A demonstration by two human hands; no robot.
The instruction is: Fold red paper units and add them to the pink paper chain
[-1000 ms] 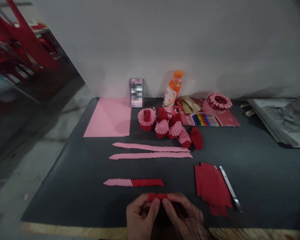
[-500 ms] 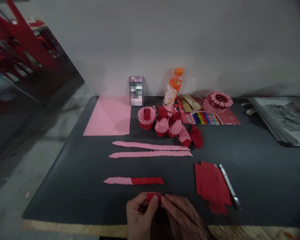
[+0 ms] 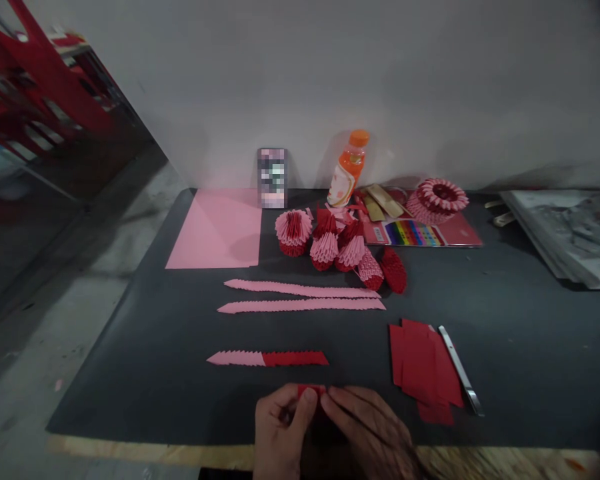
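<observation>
Near the table's front edge, my left hand pinches a small red paper piece between thumb and fingers. My right hand is closed on the same piece's right end, fingertips close to my left thumb. Just beyond my hands lies a pink-and-red strip of nested folded paper pieces. Farther back are two all-pink strips, an upper pink strip and a lower pink strip. To the right, several red paper rectangles lie in a loose stack, with a slim metal cutter along their right side.
Toward the wall stand several folded-paper models, an orange drink bottle, a phone and a pink paper sheet. A round paper basket sits on a colour-striped packet. Stacked papers lie far right.
The red paper has shifted slightly to the right in my fingers. My right fingers lie flatter against its end. The whole view has tilted a little.
</observation>
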